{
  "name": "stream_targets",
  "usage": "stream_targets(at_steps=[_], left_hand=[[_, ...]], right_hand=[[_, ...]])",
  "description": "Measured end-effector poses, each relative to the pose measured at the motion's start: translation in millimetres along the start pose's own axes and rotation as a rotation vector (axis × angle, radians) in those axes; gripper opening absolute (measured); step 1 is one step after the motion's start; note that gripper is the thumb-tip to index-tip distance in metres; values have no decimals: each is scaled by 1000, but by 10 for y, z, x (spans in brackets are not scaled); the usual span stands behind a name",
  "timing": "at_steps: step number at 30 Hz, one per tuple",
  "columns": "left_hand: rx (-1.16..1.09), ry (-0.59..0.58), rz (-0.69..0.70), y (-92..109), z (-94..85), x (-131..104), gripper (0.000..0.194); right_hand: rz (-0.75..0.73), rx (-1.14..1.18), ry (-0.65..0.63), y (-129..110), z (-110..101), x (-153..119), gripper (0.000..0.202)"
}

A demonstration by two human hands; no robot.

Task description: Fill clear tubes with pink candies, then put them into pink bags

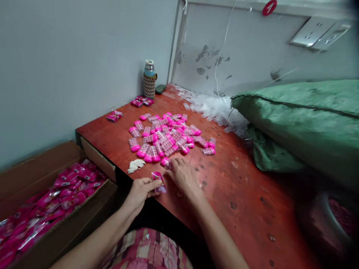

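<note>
A: Going near to far, quick. What's the left hand [144, 189] doing?

B: Pinching a pink packet [157, 176], grip narrow, at the tabletop's [238, 179] near edge. A cardboard box [97, 207] is sitting left of it, holding wrapped packets [75, 183]; their pale labels are showing too small for reading.

A: Right hand [185, 177]?

B: Resting over a pink-capped container [165, 162], right by the packet. Fingers are hiding the contact, so I can't tell whether that grip is closing on it.

A: Doing this step well?

B: My call: pinching lightly, so the packet isn't creasing; taking one container by its sides, not dragging the container pile [168, 135] just beyond.

A: Writing?

B: Packet print is blurring. The pile is showing no brand I'm making out. Farthest, a white "1" is standing out on a red disc [269, 7] above the tabletop.
</note>
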State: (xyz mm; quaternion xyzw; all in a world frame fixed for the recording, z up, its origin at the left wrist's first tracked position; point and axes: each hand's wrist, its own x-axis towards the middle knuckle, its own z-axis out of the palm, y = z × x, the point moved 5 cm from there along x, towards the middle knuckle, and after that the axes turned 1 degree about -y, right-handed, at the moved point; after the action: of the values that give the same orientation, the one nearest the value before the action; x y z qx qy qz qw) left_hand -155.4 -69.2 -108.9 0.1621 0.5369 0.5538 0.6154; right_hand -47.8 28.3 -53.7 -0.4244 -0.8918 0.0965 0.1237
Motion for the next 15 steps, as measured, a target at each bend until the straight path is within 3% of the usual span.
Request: stream_targets(at_steps=[3, 6, 8, 10, 13, 15], left_hand=[[-146, 82, -24, 26, -76, 17, 16], [-334, 139, -36, 47, -83, 82, 8], [-457, 156, -39, 57, -47, 142, 4], [-544, 157, -50, 58, 14, 198, 1], [-623, 148, -62, 51, 126, 250, 3], [-656, 128, -51, 50, 202, 256, 4]], right_hand=[[23, -140, -28, 7, 81, 77, 17], [84, -101, -4, 89, 86, 32, 20], [174, 86, 11, 152, 62, -86, 23], [286, 421, -4, 172, 66, -268, 27], [377, 907, -51, 58, 127, -561, 29], [410, 1066, -42, -37, 171, -704, 27]])
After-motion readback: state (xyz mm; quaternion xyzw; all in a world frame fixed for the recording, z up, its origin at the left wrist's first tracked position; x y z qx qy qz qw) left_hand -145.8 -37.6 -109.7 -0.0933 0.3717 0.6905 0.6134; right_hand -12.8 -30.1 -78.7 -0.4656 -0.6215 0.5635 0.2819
